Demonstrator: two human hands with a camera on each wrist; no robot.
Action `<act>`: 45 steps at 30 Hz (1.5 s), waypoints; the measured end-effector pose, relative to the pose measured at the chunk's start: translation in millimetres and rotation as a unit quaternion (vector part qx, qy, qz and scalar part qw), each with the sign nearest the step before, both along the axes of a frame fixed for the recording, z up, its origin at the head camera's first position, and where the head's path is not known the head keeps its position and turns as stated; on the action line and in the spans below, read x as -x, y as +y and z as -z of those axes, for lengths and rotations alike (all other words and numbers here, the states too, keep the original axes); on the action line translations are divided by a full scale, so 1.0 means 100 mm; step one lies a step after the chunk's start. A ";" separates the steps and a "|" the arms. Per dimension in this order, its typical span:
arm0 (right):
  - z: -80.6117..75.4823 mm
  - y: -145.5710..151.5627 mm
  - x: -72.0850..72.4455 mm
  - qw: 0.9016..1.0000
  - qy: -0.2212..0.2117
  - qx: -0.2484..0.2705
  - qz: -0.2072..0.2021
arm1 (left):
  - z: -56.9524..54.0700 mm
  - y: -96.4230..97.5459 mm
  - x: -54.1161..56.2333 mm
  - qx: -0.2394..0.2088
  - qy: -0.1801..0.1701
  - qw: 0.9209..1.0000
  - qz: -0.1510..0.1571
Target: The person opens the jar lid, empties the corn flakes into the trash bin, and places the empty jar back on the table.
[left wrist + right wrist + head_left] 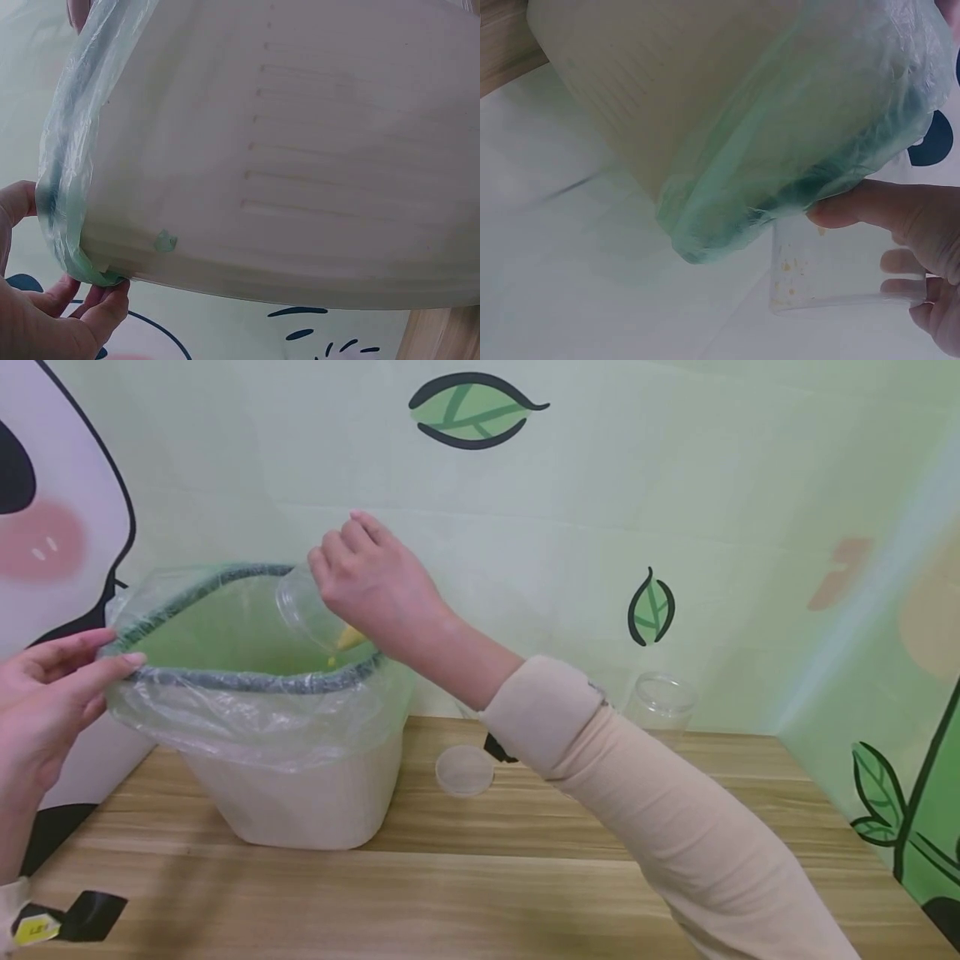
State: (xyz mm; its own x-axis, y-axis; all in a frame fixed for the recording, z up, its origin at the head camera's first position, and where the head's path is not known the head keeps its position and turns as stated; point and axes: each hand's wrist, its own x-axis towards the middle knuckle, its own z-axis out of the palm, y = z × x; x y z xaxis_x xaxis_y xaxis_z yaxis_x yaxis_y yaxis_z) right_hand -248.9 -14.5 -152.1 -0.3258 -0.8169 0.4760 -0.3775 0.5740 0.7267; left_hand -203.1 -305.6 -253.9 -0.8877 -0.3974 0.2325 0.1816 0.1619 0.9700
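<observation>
A white trash bin (pixel 300 802) stands at the left of the table, lined with a thin greenish plastic bag (pixel 247 727) folded over its dark rim. My left hand (pixel 56 697) pinches the bagged rim at the bin's left corner; in the left wrist view its fingers (pixel 112 311) lie against the edge. Over the bin's right side my right hand (pixel 386 581) holds a clear plastic jar (pixel 296 610), tipped with its mouth toward the inside. Something yellow (pixel 350 639) shows at the jar. In the right wrist view, yellowish bits cling to the jar's wall (pixel 832 270).
A clear round lid (pixel 465 771) lies on the wooden table (pixel 300 902) right of the bin. Farther right, by the wall, stands another clear jar (pixel 663 697), partly behind my sleeve. Black tape (pixel 93 916) marks the table's left front. A printed wall sheet (pixel 562 510) rises behind.
</observation>
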 end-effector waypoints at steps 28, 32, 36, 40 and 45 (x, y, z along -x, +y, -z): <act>0.01 -0.06 -0.04 0.999 0.007 -0.043 -0.011 | 0.01 -0.01 -0.01 0.001 -0.004 1.000 0.003; 0.01 -0.06 -0.04 0.999 0.007 -0.043 -0.012 | 0.00 0.00 -0.01 0.010 -0.010 1.000 -0.002; 0.00 -0.05 -0.04 0.999 -0.005 -0.048 -0.007 | 0.00 0.00 -0.01 0.014 -0.014 1.000 -0.005; -0.05 -0.03 -0.05 0.998 -0.027 -0.049 0.002 | 0.02 -0.02 0.01 0.002 -0.012 1.000 -0.003; -0.07 0.02 -0.04 1.000 -0.002 -0.008 -0.023 | 0.03 -0.03 0.01 -0.008 -0.010 1.000 0.000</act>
State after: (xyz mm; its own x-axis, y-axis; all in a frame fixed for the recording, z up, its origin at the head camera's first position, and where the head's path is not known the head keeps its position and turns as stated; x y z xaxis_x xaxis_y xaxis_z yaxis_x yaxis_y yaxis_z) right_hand -245.0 -12.1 -144.8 -0.2898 -0.8381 0.4622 -0.4054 0.5449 0.7340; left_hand -204.0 -308.5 -256.6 -0.8916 -0.4017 0.2088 0.1626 0.1463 0.9758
